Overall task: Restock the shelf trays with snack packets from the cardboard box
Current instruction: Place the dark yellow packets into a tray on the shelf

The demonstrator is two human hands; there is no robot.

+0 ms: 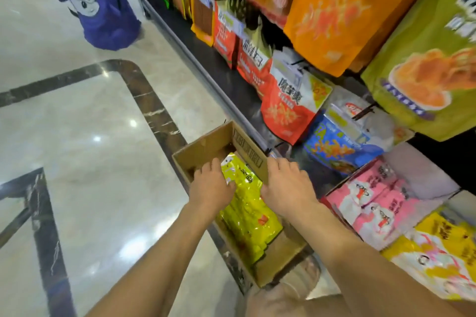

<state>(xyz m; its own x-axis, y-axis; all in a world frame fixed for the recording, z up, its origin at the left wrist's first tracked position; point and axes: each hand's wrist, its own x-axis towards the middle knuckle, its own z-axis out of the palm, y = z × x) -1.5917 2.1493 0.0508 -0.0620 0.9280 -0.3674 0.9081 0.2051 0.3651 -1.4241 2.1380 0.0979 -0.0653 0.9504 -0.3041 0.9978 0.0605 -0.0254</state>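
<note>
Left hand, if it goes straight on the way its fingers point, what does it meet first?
Likely the far inside wall of the cardboard box; the left hand points that way beside the yellow packets, though depth is unclear.
</note>
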